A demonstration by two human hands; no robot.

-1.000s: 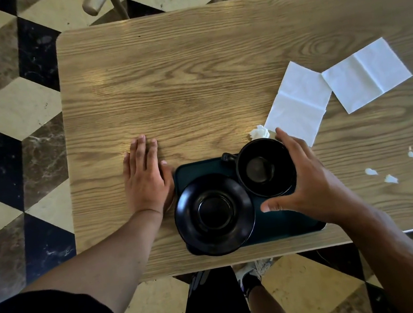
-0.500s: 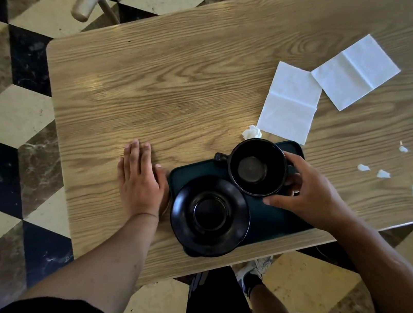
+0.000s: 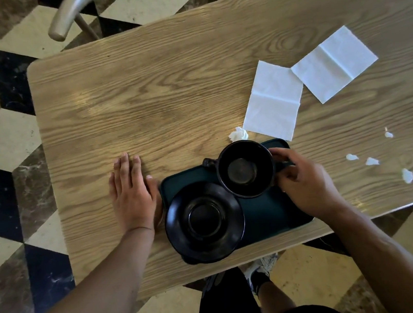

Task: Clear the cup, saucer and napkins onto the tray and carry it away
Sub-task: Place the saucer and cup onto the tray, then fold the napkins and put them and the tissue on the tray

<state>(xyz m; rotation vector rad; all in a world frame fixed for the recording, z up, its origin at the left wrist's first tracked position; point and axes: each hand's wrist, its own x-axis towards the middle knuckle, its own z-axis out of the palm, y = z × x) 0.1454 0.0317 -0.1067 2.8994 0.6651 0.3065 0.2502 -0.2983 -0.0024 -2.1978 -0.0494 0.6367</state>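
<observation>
A dark green tray (image 3: 268, 214) lies at the table's near edge. On its left end sits a black saucer (image 3: 204, 221), overhanging the tray. A black cup (image 3: 245, 168) stands upright on the tray's far side, its handle pointing left. My right hand (image 3: 304, 181) curls around the cup's right side, fingers touching its wall. My left hand (image 3: 132, 192) rests flat on the table, its thumb against the tray's left edge. Two flat white napkins (image 3: 272, 101) (image 3: 334, 63) lie on the table beyond the tray. A crumpled napkin ball (image 3: 237, 134) sits just past the cup.
Small torn white paper scraps (image 3: 371, 161) are scattered on the wooden table (image 3: 164, 103) to the right. Wooden chairs (image 3: 69, 15) stand at the far side. The checkered floor surrounds the table, and my shoes show below the near edge.
My right hand slid from over the cup's right rim down to its right side on the tray. The cup stays in place. My left hand has not moved.
</observation>
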